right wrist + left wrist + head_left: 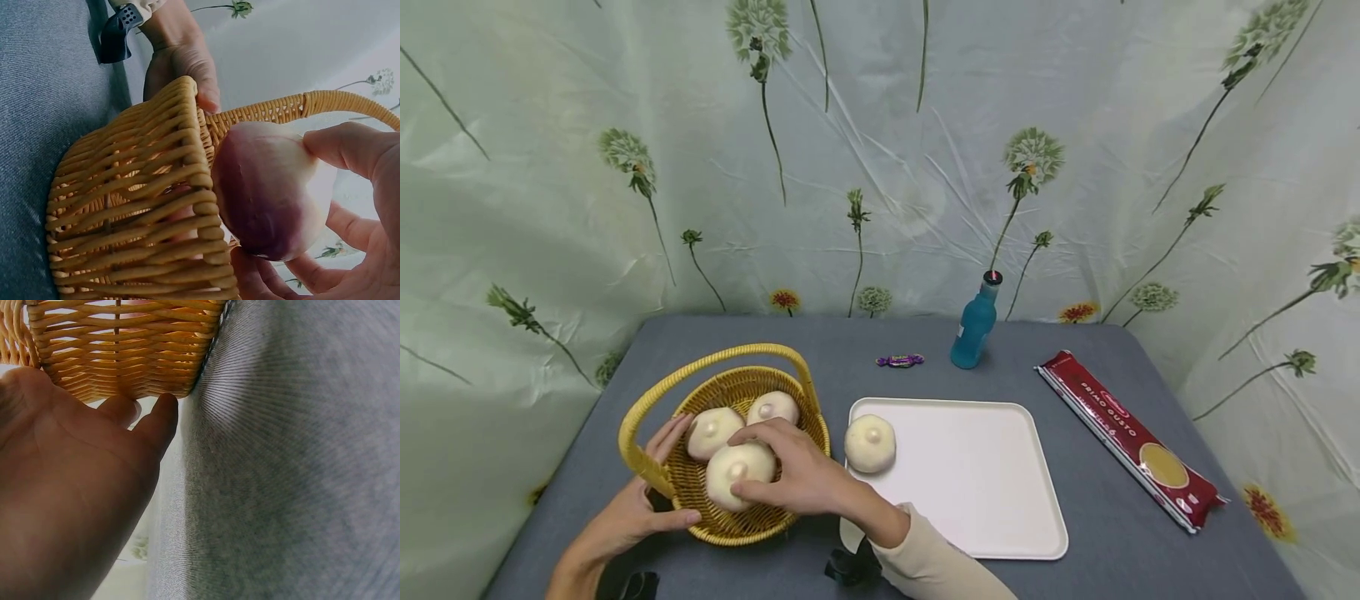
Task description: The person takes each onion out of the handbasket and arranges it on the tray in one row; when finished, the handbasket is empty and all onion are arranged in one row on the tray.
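The right hand (797, 479) has its fingers curled around the soft-looking round white bun (735, 472), at 6 o'clock in the yellow wicker basket (778, 521), best cradled gently, while the left hand (636, 508), fingers relaxed, steadies the basket's wall.

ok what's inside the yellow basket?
Three white buns sit in the basket; the right hand grips the front bun, two behind. The basket floor under them is hidden.

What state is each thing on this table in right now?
Basket: upright, steadied by left hand.
Front bun: in basket, gripped by right hand.
Two back buns: resting in basket.
Tray: holds one bun.
Bottle: upright, capped.
Pasta packet: lying flat.
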Motion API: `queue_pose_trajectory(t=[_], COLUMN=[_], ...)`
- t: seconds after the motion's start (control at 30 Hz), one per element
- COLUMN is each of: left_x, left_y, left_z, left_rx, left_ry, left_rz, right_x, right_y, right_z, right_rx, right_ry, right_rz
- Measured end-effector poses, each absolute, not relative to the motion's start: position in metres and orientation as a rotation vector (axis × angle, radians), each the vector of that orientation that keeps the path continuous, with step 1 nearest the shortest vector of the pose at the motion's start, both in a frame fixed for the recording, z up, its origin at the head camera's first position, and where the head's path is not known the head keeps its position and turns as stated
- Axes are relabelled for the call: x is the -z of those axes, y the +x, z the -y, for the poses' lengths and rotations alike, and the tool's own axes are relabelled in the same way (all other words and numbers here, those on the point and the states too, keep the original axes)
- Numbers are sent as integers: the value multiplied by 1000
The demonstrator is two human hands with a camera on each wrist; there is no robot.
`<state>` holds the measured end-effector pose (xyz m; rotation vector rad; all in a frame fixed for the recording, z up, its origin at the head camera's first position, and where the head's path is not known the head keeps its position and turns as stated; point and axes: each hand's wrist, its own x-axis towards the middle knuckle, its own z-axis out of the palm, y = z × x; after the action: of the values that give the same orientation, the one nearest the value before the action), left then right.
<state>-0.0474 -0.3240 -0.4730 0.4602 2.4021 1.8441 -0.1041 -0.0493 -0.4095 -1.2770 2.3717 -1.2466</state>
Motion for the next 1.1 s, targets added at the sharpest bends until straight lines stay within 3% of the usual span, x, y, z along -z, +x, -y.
queue_pose_trajectory(t=[0.73,1.1], left_x=[474,475], left_y=[-44,-47], left_z=[325,325], left_rx=[-1809,-1836], left_ry=[449,435], left_rz=[-2440,-2411], right_x=[406,407], right_y=[-106,-107], right_z=[21,1], right_rx=[1306,1428], right_ry=[-1253,-1115], right_rz=[-2302,-2256])
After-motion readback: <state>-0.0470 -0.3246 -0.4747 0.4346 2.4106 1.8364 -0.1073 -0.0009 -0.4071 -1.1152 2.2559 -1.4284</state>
